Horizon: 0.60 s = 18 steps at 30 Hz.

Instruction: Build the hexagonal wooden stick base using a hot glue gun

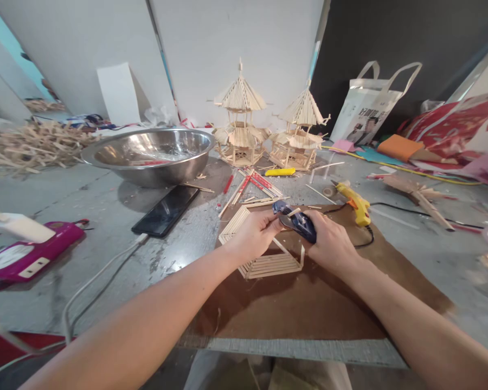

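Observation:
My right hand (329,238) is closed around a dark blue hand tool (305,225) with a rounded grey part at its front; its exact kind is unclear. My left hand (258,233) pinches a thin wooden stick (294,212) at that rounded part. The stick's lower end is hidden by the fingers. Below both hands, a partly built polygonal frame of wooden sticks (272,265) lies flat on a brown board (309,309). My left forearm and hand cover part of this frame.
Two stick pagodas (241,116) stand at the back. Left are a steel basin (162,173), a phone (166,211) on a cable and a purple power strip (61,244). A yellow glue gun (355,203) with a black cord lies right. Loose sticks (252,187) lie ahead.

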Each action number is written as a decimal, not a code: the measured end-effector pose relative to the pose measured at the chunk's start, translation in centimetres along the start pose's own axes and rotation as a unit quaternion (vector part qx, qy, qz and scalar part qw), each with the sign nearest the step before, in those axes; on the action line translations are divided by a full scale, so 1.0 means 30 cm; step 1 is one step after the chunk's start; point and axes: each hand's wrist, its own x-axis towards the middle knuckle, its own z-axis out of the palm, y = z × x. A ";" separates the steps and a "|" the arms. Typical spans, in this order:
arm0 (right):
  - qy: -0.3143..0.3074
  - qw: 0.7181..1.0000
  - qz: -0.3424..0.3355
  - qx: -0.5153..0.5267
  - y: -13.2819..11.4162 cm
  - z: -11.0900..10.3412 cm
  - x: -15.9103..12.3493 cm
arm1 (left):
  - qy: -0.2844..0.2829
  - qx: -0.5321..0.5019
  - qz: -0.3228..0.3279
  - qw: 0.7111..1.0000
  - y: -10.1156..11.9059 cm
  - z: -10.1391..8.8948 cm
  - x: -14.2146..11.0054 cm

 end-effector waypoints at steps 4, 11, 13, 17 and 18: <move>-0.015 1.000 0.008 0.008 0.001 0.001 0.000 | 0.000 -0.006 -0.002 1.000 -0.013 0.002 0.000; -0.038 0.999 0.026 -0.015 0.008 -0.006 0.007 | -0.017 -0.047 -0.011 0.999 -0.028 0.009 0.004; -0.043 0.998 0.028 -0.021 0.008 -0.008 0.007 | -0.012 -0.053 -0.017 0.998 -0.029 0.012 0.004; -0.056 0.997 0.036 -0.035 0.001 -0.015 0.007 | -0.001 -0.036 -0.035 0.999 -0.022 0.012 0.003; -0.061 0.997 0.040 -0.040 -0.001 -0.017 0.008 | 0.000 -0.030 -0.039 0.999 -0.018 0.012 0.002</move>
